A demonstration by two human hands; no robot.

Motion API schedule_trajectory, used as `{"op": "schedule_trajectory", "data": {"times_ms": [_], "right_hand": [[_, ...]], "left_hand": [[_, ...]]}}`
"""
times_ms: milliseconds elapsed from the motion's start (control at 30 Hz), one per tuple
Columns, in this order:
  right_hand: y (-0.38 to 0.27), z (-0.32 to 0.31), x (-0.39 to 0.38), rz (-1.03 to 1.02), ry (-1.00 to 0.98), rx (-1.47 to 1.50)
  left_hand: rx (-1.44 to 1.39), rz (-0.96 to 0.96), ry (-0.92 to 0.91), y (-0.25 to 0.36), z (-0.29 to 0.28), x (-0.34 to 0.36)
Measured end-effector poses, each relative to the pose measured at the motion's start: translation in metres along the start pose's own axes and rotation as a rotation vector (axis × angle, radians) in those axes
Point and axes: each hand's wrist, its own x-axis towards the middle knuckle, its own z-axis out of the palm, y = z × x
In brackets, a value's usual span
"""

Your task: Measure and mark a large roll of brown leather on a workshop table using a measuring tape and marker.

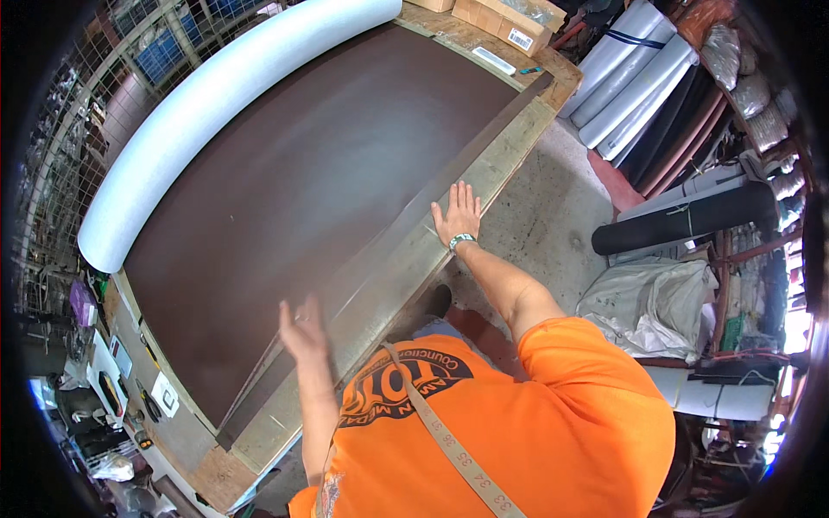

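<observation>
head view: brown sheet [328, 173] lies across the worktop [505, 155]; the right hand [456, 223] rests spread by its near edge, the left hand [304, 332], blurred, looks open, contact unclear. light, even palm pressure would suit that edge.

Dark brown sheet [302, 190] spread over desk [509, 155], centre of frame; white roll [203, 112] along its upper-left side. Right hand [455, 216], right of centre: palm down at desk's near edge. Left hand [306, 335], lower centre: motion-blurred, open, at sheet's near margin; contact unclear. Orange shirt [553, 414], bottom.
</observation>
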Motion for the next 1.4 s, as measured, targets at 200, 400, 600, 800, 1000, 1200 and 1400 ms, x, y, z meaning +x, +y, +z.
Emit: {"op": "schedule_trajectory", "data": {"times_ms": [200,400,600,800,1000,1200,1400], "right_hand": [[0.004,0.001,0.0,-0.022,0.018,0.044],[0.012,-0.004,0.004,-0.099,0.075,0.095],[0.056,-0.019,0.044,-0.257,-0.005,0.66],[0.093,-0.035,0.188,0.462,-0.844,1.705],[0.091,-0.05,0.281,0.495,-0.964,1.778],[0.071,-0.023,0.241,0.442,-1.33,1.865],[0.044,-0.011,0.2,0.331,-1.429,1.868]], "left_hand": [[-0.042,-0.238,-0.122,-0.082,0.094,0.029],[-0.115,-0.265,0.048,-0.088,0.179,0.05],[-0.101,-0.132,-0.143,-0.05,0.175,0.058],[-0.085,0.04,0.097,-0.08,0.185,0.06],[0.178,-0.028,0.4,-0.131,0.143,0.043],[0.037,0.214,0.483,-0.132,0.114,0.026],[-0.119,0.325,0.452,-0.086,0.097,0.011]]}}
